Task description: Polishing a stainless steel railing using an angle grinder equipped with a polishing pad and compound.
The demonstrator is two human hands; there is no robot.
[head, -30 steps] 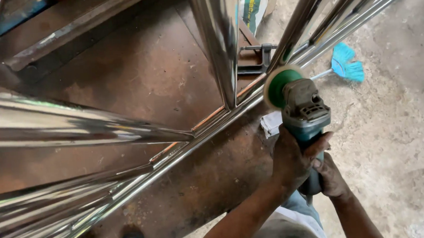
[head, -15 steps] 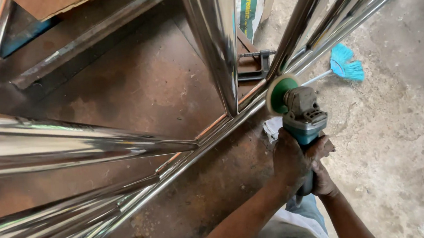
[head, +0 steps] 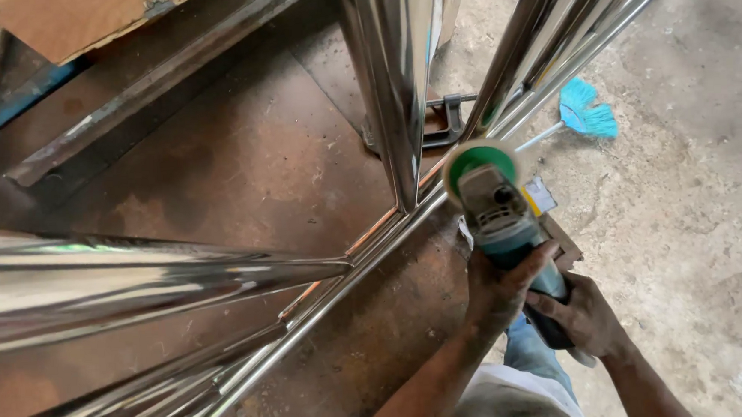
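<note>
Polished steel frame (head: 221, 278) spans the left and centre, its bars lying over a rusty plate (head: 240, 165). A black clamp (head: 438, 118) sits at the far centre. Left hand (head: 498, 288) is wrapped around the grinder (head: 505, 217) body; its disc (head: 475, 161) meets the frame's diagonal rail. Right hand (head: 582, 316) is closed around the grinder's near end. A blue brush (head: 588, 109) lies on the concrete floor (head: 698, 214), far right.

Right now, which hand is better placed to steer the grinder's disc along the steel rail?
Probably left: the left hand grips the teal angle grinder nearest its disc; the right hand holds the rear handle.
</note>
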